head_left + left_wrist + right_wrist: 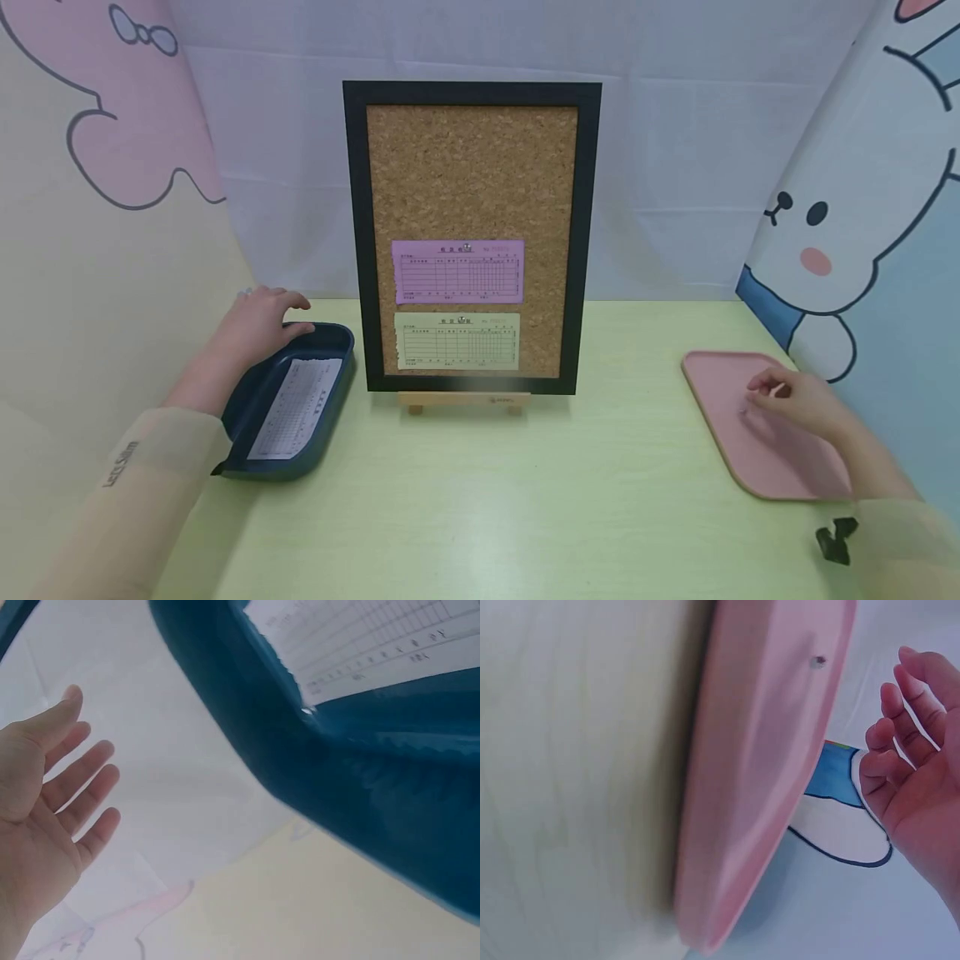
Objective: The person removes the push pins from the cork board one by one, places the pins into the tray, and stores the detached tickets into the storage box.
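My left hand [257, 327] hovers over the far left edge of a dark blue tray [321, 446], fingers spread and nothing held, as the left wrist view also shows. Inside that tray lies a white printed slip [296, 408]. Over a pink tray [716, 367] at the right hangs my right hand [798, 404], its fingers loosely bent and holding nothing. A small shiny pushpin [817, 661] sits on the pink tray below it. Between the hands stands a cork board [472, 175], bearing a purple slip [459, 273] above a pale yellow-green slip [457, 343], each with a pin near its top.
A small wooden stand [463, 400] supports the black-framed board. The light green table [480, 500] stretches in front of it. White cloth [675, 167] hangs behind, with cartoon-printed walls at both sides.
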Available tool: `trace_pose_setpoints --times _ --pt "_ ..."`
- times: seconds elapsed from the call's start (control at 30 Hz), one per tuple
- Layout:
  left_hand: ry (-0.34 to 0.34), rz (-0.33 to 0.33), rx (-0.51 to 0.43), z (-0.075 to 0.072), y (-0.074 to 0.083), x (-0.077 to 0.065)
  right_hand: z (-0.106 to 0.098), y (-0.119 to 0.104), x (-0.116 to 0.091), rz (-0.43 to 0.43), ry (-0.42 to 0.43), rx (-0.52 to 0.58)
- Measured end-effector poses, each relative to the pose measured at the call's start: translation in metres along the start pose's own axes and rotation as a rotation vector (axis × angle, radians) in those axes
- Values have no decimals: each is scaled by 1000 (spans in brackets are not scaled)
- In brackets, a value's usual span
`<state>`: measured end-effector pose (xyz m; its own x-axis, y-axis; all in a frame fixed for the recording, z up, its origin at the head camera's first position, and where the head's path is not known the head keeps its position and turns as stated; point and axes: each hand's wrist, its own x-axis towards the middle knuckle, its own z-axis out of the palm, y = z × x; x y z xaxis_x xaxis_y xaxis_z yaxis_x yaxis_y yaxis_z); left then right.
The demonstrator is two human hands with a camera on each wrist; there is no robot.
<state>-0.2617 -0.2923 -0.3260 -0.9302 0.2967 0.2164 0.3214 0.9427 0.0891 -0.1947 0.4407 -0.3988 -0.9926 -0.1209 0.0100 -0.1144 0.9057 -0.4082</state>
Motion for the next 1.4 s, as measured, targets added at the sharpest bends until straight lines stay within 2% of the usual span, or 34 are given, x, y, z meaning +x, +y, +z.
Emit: trace_pose_setpoints --times 0.3,0.67,0.8,1.0,1.1,1.23,1.4 --pt "90 -20 -18 -14 25 -8 -11 -36 -4 56 65 6" --pt "222 -40 -48 -22 52 -16 -21 -91 -6 -41 261 18" --pt "295 -29 -76 -24 64 -17 -19 -113 -7 -55 347 54" --pt "429 26 -109 -23 82 -17 -14 -146 -6 -73 475 106" --pt "440 17 -144 -22 90 -17 -12 -161 -5 -106 503 146" --pt "430 -30 -199 -22 100 -16 -10 -180 -4 -117 517 197" --pt "436 -54 -281 -20 109 -12 -5 -202 -1 -227 601 310"
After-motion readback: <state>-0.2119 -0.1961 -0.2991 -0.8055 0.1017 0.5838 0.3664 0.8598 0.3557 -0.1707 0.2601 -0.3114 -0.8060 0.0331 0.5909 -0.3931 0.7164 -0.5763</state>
